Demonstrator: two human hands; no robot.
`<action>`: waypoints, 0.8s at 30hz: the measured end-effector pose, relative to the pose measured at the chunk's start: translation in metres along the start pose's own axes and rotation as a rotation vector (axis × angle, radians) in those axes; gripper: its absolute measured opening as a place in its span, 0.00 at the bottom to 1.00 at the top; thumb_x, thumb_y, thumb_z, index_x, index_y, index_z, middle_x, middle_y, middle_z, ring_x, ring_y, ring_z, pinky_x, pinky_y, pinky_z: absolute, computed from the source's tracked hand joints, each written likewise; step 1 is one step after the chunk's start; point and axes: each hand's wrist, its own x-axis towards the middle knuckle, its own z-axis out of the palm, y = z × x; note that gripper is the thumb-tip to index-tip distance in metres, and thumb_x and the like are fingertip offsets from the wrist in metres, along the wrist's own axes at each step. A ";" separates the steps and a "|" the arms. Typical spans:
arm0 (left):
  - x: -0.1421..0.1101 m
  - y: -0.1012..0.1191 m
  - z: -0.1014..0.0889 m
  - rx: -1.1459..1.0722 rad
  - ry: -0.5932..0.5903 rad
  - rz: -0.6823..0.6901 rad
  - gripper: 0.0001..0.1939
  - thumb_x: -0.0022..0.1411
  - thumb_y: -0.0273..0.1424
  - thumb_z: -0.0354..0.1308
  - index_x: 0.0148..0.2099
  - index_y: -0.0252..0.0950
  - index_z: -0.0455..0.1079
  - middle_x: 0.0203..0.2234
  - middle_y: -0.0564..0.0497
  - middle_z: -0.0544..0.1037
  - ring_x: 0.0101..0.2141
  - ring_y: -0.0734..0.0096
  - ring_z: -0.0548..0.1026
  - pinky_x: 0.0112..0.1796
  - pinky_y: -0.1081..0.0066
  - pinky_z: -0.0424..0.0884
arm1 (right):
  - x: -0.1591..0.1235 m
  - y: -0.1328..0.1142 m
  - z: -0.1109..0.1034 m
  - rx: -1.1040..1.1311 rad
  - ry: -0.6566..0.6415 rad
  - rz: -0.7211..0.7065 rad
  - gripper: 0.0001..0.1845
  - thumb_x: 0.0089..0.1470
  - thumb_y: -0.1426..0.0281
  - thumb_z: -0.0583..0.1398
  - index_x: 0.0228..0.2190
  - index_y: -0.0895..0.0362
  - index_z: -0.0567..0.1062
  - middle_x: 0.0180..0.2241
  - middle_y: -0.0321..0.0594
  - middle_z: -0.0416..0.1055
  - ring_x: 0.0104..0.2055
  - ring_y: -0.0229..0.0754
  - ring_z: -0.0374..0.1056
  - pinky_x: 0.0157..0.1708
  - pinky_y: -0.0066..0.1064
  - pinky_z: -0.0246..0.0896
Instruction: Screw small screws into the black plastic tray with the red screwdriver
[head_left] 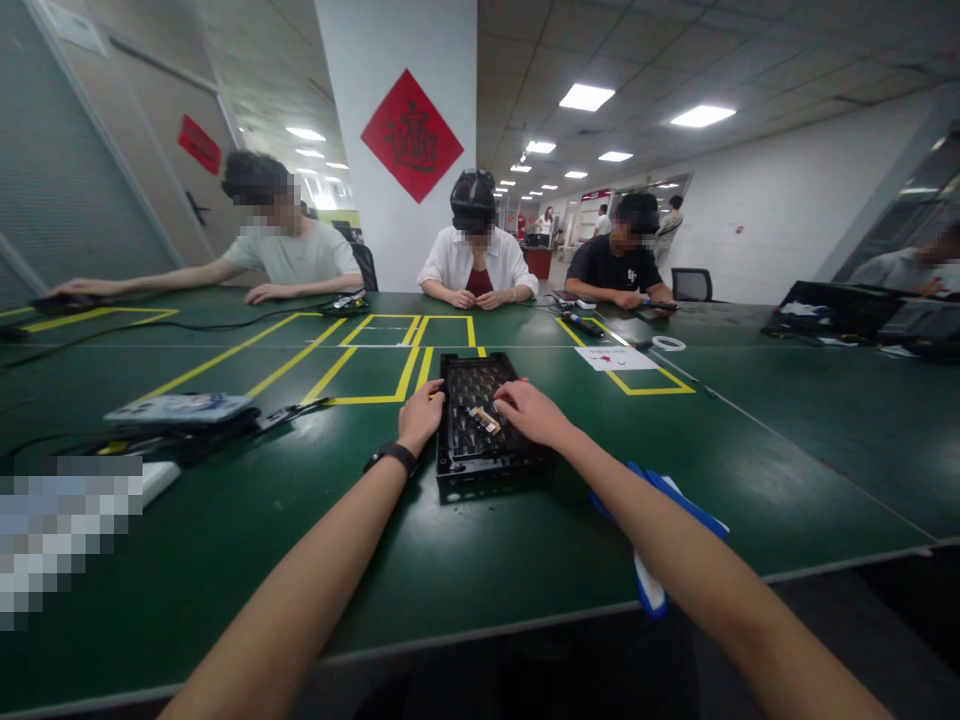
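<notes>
Slab: white, partly pixelated; lying on the green table (pixel 240 510) at its near left, the slab (pixel 161 480) showing one pale end.
Box: pale blue and white, flat; the box (pixel 180 408) is resting on a heap of dark cables (pixel 217 440).
Left co-worker: pale shirt; this person (pixel 300 245) is sitting across the table, one arm stretching far out along it.
Tape: yellow; the tape (pixel 352 401) is marking out rectangles on the table.
Left hand: bare, black band (pixel 394 458) at the wrist; the left hand (pixel 421 415) is resting at the tray's left side, fingers curling in; whether they are gripping the rim, I cannot tell.
Tray: black, one; the tray (pixel 491 466) is lying on the table between the two hands.
Part: small, pale and brownish; the part (pixel 485 420) is lying inside the tray.
Middle co-worker: white shirt, dark headgear; this person (pixel 448 258) is sitting beyond the tray.
Right hand: bare; the right hand (pixel 529 412) is hovering over the tray's right side, fingers bending toward the part; whether they are pinching anything, I cannot tell.
Sheet: white, printed; the sheet (pixel 616 359) is lying partly over tape.
Right co-worker: black shirt; this person (pixel 611 265) is handling a dark object.
Ring: white; the ring (pixel 668 343) is lying just beside the sheet.
Cloth: blue and white; the cloth (pixel 686 505) is lying partly under the right forearm.
</notes>
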 end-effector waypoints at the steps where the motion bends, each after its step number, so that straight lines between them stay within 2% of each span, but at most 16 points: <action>1: 0.002 -0.002 0.001 -0.011 -0.005 -0.005 0.22 0.58 0.34 0.45 0.55 0.42 0.65 0.51 0.51 0.72 0.50 0.67 0.69 0.50 0.67 0.63 | -0.001 -0.004 0.003 0.007 -0.056 -0.070 0.18 0.58 0.59 0.50 0.45 0.55 0.69 0.42 0.45 0.69 0.46 0.43 0.63 0.46 0.33 0.55; 3: 0.005 -0.005 0.003 -0.043 -0.011 -0.006 0.23 0.57 0.33 0.47 0.55 0.41 0.64 0.50 0.50 0.72 0.49 0.67 0.70 0.50 0.67 0.63 | -0.003 -0.009 0.008 -0.013 -0.124 -0.116 0.19 0.55 0.60 0.54 0.47 0.53 0.68 0.42 0.44 0.69 0.46 0.43 0.64 0.45 0.33 0.56; 6: 0.005 -0.008 0.003 -0.086 -0.061 0.043 0.27 0.54 0.31 0.48 0.58 0.41 0.62 0.51 0.50 0.71 0.49 0.68 0.70 0.50 0.67 0.64 | -0.007 -0.011 0.012 -0.021 -0.153 -0.106 0.17 0.55 0.66 0.56 0.47 0.52 0.69 0.42 0.42 0.70 0.45 0.42 0.65 0.44 0.31 0.56; 10: -0.003 -0.005 -0.002 -0.066 -0.109 0.118 0.27 0.54 0.28 0.47 0.57 0.41 0.63 0.52 0.52 0.70 0.50 0.69 0.68 0.51 0.69 0.63 | -0.010 -0.011 0.009 -0.031 -0.126 -0.084 0.12 0.54 0.72 0.54 0.41 0.53 0.73 0.41 0.41 0.71 0.45 0.41 0.65 0.43 0.30 0.56; 14: -0.009 0.001 -0.004 -0.027 -0.104 0.126 0.26 0.54 0.27 0.45 0.57 0.40 0.64 0.52 0.52 0.70 0.50 0.68 0.68 0.52 0.68 0.63 | -0.012 -0.010 0.007 0.001 -0.060 -0.013 0.13 0.51 0.74 0.55 0.40 0.54 0.72 0.38 0.39 0.71 0.40 0.40 0.66 0.38 0.28 0.57; 17: -0.010 0.002 -0.005 -0.008 -0.102 0.135 0.26 0.55 0.27 0.45 0.56 0.40 0.64 0.53 0.52 0.69 0.51 0.68 0.68 0.52 0.68 0.62 | -0.012 -0.008 0.007 0.013 -0.052 0.022 0.14 0.48 0.74 0.56 0.39 0.55 0.72 0.37 0.39 0.70 0.39 0.39 0.66 0.36 0.27 0.57; 20: -0.010 0.001 -0.005 0.001 -0.102 0.130 0.26 0.55 0.27 0.44 0.57 0.40 0.63 0.53 0.52 0.69 0.51 0.67 0.68 0.52 0.68 0.63 | -0.011 -0.006 0.009 0.003 -0.096 -0.020 0.15 0.47 0.72 0.58 0.39 0.55 0.73 0.39 0.41 0.70 0.40 0.40 0.65 0.40 0.28 0.58; 24: -0.009 -0.001 -0.005 0.013 -0.101 0.136 0.26 0.56 0.28 0.45 0.57 0.40 0.63 0.53 0.52 0.69 0.51 0.66 0.68 0.52 0.67 0.63 | -0.009 -0.006 0.012 -0.016 -0.113 -0.060 0.13 0.51 0.67 0.57 0.38 0.57 0.74 0.39 0.43 0.71 0.42 0.42 0.65 0.43 0.30 0.56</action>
